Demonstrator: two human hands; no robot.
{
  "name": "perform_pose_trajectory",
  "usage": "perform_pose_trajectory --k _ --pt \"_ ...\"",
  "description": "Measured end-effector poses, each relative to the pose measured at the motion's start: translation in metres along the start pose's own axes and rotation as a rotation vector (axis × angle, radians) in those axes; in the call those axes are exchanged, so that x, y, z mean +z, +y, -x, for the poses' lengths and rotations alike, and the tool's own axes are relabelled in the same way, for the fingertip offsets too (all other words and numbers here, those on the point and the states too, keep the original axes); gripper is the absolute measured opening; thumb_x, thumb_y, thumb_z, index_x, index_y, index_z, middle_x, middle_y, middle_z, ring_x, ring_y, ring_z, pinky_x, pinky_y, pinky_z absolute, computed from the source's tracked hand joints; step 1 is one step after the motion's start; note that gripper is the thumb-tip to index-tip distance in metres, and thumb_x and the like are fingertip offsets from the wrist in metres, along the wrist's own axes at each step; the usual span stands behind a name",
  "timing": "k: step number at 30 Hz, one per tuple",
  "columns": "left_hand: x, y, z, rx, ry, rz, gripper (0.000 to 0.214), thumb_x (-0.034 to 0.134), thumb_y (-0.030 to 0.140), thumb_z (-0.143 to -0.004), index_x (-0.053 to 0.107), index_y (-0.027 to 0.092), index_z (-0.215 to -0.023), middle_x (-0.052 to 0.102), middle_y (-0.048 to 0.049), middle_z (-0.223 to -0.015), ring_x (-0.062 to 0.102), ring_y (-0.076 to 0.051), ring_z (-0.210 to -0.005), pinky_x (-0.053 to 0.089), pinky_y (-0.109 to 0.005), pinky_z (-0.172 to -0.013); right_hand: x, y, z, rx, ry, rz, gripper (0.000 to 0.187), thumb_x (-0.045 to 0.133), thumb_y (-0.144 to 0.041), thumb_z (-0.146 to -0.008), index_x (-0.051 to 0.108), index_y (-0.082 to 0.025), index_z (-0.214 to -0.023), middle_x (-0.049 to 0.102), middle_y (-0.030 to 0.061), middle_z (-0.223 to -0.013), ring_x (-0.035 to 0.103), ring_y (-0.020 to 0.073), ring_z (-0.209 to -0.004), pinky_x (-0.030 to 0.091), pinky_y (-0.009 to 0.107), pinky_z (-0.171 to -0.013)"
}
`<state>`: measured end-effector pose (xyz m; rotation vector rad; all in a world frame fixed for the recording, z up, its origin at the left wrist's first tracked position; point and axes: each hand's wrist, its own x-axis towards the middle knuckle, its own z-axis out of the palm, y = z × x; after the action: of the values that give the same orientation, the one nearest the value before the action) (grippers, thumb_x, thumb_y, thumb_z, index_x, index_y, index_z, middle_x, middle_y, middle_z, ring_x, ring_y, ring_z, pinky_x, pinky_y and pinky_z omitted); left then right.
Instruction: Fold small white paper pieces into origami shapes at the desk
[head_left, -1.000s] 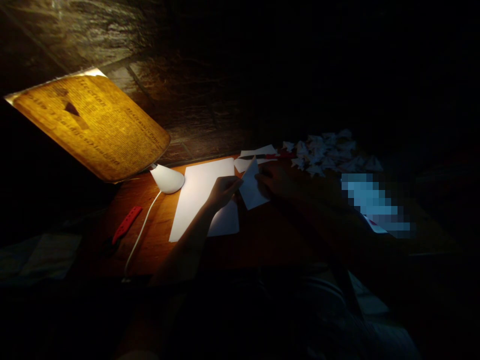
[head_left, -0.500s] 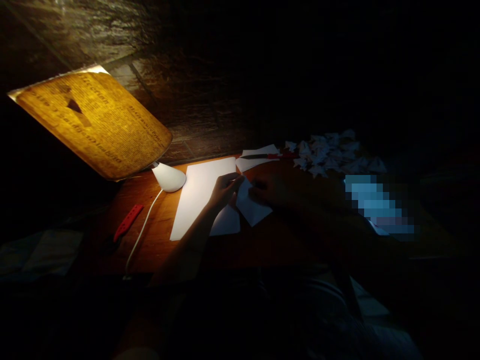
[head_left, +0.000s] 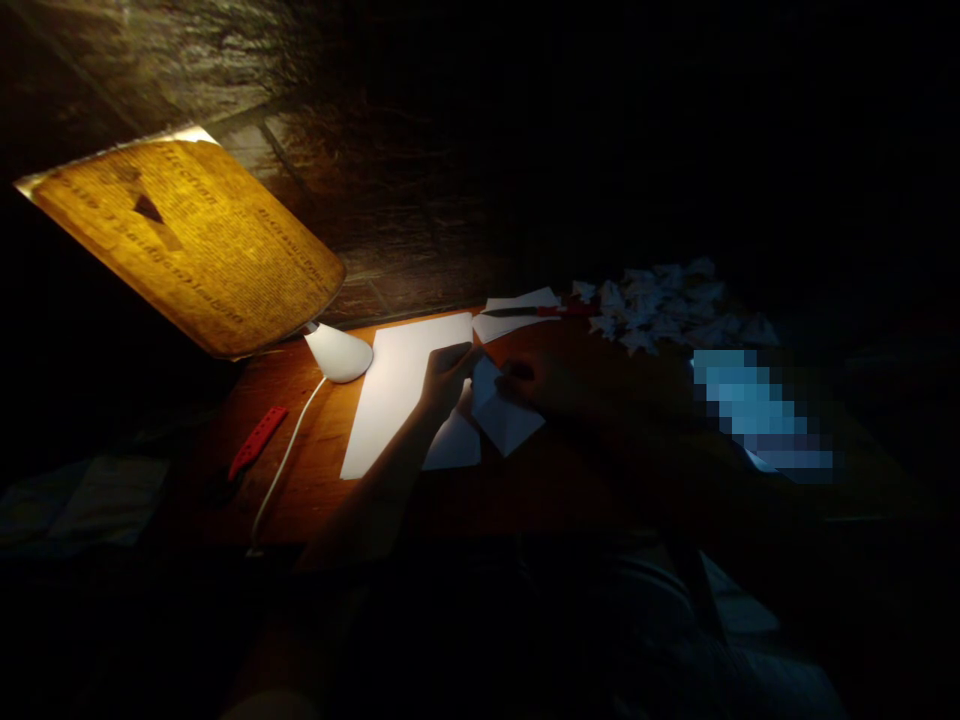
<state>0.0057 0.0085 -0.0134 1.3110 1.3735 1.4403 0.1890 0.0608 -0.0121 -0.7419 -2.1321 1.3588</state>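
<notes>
Between my two hands is a small piece of white paper (head_left: 507, 418), partly folded, its lower corner pointing toward me. My left hand (head_left: 448, 375) pinches its upper left edge, fingers closed. At its upper right side, my right hand (head_left: 529, 382) grips it with bent fingers, mostly in shadow. Beneath the left hand and forearm lies a large white sheet of paper (head_left: 397, 385), with the lower part of a sheet showing right of the forearm. Folded white paper pieces (head_left: 660, 305) are heaped beyond my right hand.
A lamp with a lit, printed yellow shade (head_left: 195, 250) and white base (head_left: 337, 355) stands at left, its white cord (head_left: 289, 460) running to the front edge. A red-handled tool (head_left: 259, 440) lies beside it. Behind are white paper (head_left: 517, 300) and a dark blade with red handle (head_left: 566, 312). A blurred glowing screen (head_left: 761, 415) lies right.
The fingers of both hands have shifted slightly on the small paper, which has turned a little. Everything else stays in place apart from a slight camera shift.
</notes>
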Motion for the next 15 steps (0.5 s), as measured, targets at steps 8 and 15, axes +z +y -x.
perform_pose_trajectory --k 8,15 --pt "-0.0006 -0.0088 -0.0034 0.005 0.089 -0.060 0.058 0.074 0.066 -0.077 0.052 0.017 -0.055 0.045 0.0028 -0.051 0.044 -0.009 -0.049 0.030 -0.022 -0.047 0.0044 0.0027 -0.0021 0.035 0.034 -0.007 0.011 0.063 -0.026 -0.079 0.065 -0.015 -0.075 0.065 0.0024 -0.073 0.054 0.0144 -0.065 0.039 0.027 -0.063" --pt "0.0015 -0.0062 -0.0021 0.088 0.104 -0.116 0.054 0.069 0.063 -0.082 0.047 0.019 -0.059 0.040 0.0050 -0.052 0.039 -0.008 -0.048 0.027 -0.022 -0.044 0.0057 0.0006 -0.0016 0.070 0.027 -0.053 0.019 0.065 -0.035 -0.076 0.061 -0.017 -0.071 0.058 -0.0001 -0.068 0.049 0.0135 -0.063 0.035 0.027 -0.059"
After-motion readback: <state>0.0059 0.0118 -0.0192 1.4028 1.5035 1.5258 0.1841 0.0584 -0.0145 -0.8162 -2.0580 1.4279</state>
